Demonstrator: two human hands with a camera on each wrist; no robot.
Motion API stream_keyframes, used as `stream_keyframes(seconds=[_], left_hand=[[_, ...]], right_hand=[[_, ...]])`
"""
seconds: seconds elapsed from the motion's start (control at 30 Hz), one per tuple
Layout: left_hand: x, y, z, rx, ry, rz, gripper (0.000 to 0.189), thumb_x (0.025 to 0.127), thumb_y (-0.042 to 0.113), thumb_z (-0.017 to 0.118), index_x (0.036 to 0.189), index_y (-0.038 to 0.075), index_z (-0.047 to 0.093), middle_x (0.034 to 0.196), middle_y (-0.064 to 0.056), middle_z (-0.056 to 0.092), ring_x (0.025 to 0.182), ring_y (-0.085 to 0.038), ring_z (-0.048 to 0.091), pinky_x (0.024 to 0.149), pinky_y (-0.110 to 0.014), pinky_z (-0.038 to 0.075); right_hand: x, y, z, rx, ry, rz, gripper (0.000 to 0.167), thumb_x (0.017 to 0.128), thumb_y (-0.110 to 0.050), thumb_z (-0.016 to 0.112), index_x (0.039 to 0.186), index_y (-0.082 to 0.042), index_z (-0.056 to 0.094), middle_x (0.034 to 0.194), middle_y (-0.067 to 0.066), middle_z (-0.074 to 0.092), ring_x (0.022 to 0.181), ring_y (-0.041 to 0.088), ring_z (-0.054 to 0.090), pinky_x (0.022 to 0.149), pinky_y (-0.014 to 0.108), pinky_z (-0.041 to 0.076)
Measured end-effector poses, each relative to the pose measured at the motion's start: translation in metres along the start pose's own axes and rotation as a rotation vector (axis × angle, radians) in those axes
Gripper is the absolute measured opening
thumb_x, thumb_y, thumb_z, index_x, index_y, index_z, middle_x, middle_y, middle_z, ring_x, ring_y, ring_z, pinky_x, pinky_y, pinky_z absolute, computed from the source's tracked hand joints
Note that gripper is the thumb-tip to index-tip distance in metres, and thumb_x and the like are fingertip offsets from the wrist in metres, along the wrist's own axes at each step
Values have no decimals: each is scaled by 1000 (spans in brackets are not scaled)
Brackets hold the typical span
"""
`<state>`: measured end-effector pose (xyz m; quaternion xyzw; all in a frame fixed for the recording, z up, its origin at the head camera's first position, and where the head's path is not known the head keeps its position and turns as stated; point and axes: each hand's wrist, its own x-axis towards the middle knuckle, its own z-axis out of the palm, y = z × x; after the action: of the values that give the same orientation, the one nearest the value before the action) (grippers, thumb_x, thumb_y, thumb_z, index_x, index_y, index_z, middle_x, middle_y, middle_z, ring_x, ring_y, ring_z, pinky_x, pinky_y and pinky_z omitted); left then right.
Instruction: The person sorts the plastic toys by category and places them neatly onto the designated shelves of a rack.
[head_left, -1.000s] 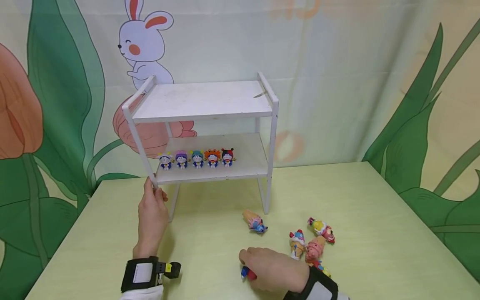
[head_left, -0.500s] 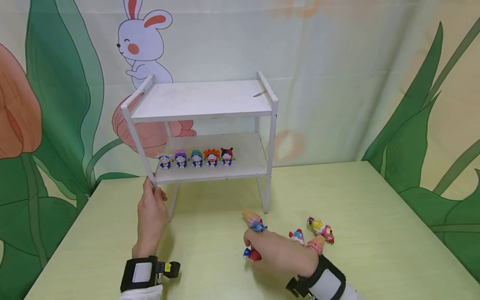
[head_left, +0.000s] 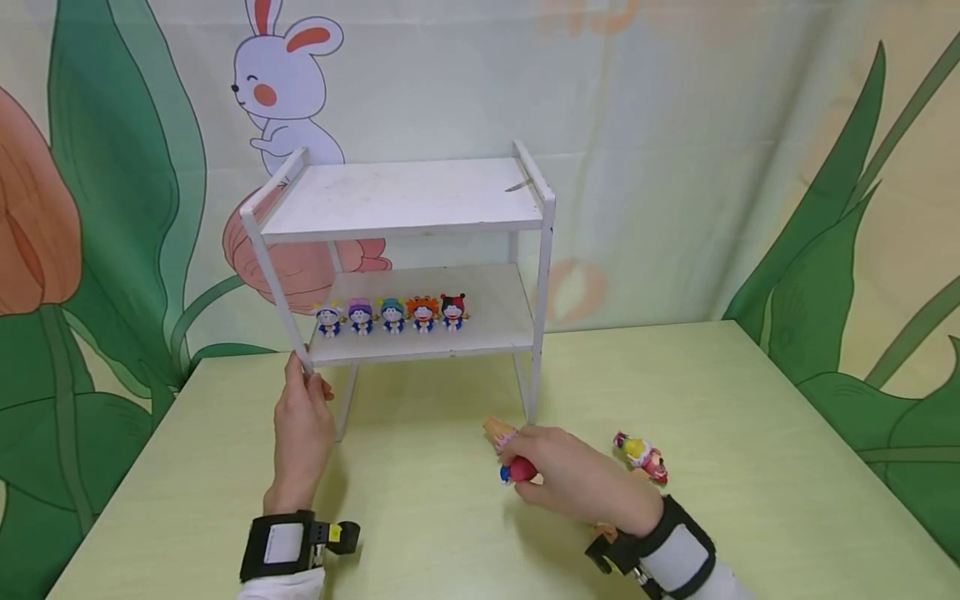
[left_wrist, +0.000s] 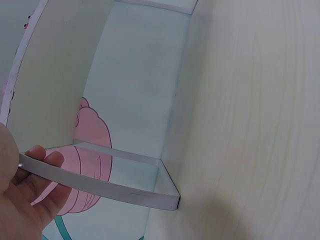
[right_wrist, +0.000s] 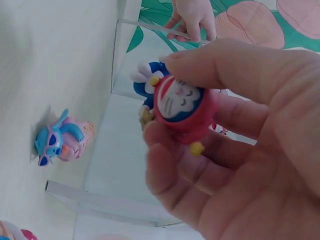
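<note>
Figurine with a red hood (head_left: 523, 471), pinched between the thumb and fingertips of the right hand (head_left: 577, 471), was held off the counter (head_left: 420, 533). Compared with 1.0 s earlier, hand and figurine had moved farther from the person, toward the rack; at 0.5 s they were partway along. In the right wrist view the hood lay toward the palm, the face was exposed, and the blue body projected past the thumb tip.

Left hand (head_left: 303, 425): fingers and thumb wrapped round the front left leg of the white rack (head_left: 405, 200), at lower-board height. Position unchanged over the series.

On the counter, beyond the pinched figurine, lay an ice-cream-cone figurine (head_left: 498, 432) with a blue character in sunglasses (right_wrist: 48, 145). Head view: previously in full sight, now partly covered by the right hand. A yellow-and-red figurine (head_left: 642, 456) lay to the right, past the forearm; others near it, seen earlier, were now mostly hidden by hand and wrist.

Rack contents: lower board (head_left: 498, 321) carried five upright figurines in a row, left to right with white, purple, teal, orange and red-and-black (head_left: 453, 312) headgear. No change in the row.

Backdrop, farthest: printed cloth (head_left: 675, 167) with a rabbit (head_left: 281, 79), tulips and leaves.
</note>
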<state>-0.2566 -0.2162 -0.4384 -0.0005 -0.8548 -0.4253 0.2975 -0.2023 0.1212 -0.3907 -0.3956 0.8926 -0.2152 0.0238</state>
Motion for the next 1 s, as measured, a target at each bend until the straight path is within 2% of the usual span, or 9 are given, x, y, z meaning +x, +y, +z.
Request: stream_keyframes(seconds=[0.2,0.4,0.57,0.77,1.0], left_hand=[[1,0,-3,-2,16,-4,42,106,8,35,148,9,28,96,-17,55,85,-31,55,67,-40,46],[2,3,-2,-14,-23,-39,43,107,10,32,150,9,26,99,-18,55,89,-34,55,70,-42,46],[1,1,-1,-10,-3,-30,41,107,9,33,148,9,29,95,-16,55,82,-30,53,65,-38,44],[0,0,0,17,-7,-33,41,107,9,34,147,8,29,95,-15,56,79,-28,53,61,-34,43],[1,1,-1,-2,-2,-27,42,107,8,33,148,9,28,96,-17,55,84,-33,55,66,-39,44]], right_hand=[[3,1,-1,-2,73,-13,14,86,-8,71,100,-8,67,92,-4,58,79,9,52,68,21,48],[9,2,-8,34,110,5,16,87,-10,73,98,-10,62,87,-6,55,75,10,51,64,21,48],[24,-1,-27,-23,187,-38,14,86,-9,72,97,-8,63,89,-3,54,78,10,54,66,20,50],[45,-6,-55,-69,290,-26,14,86,-8,74,98,-5,67,89,-1,58,79,11,55,67,19,50],[70,-13,-74,-174,348,-11,15,89,-11,72,100,-2,68,87,4,63,76,15,55,65,25,50]])
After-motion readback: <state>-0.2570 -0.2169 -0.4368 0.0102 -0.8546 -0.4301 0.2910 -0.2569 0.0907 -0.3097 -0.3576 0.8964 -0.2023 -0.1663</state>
